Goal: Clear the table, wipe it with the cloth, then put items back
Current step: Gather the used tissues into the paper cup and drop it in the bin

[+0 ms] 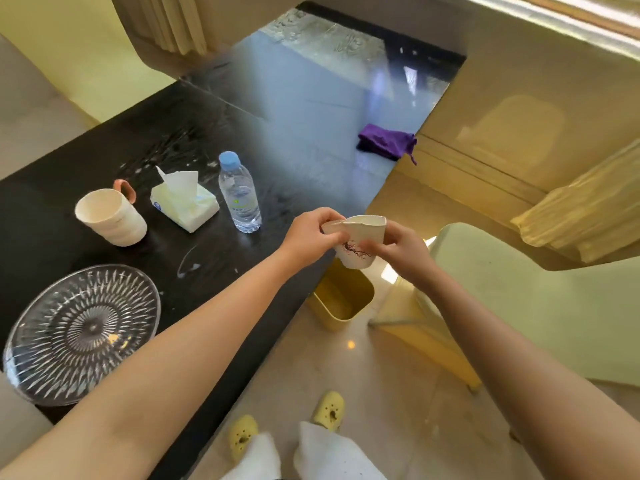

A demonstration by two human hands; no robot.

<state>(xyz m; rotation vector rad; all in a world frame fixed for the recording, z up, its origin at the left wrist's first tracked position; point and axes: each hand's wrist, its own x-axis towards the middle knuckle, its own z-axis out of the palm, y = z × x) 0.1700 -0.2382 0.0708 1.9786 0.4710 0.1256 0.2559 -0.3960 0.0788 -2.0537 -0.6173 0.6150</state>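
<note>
Pinched between both hands past the table's (166, 140) right edge, directly above a yellow bin (341, 301): paper cup (362, 233). Left hand (311, 237) gripping the squashed rim; right hand (398, 251) curled round the lower wall. Cup white, rim crushed out of round, dark red print on the side. Purple cloth (386, 142) bunched at the far right table edge, well apart from the hands. Bin open-topped, contents not discernible. On the table: upright mug (110, 218); tissue pack (183, 204), one sheet sticking up; capped bottle (239, 195) with clear liquid; glass plate (81, 332) bearing small yellow bits.
</note>
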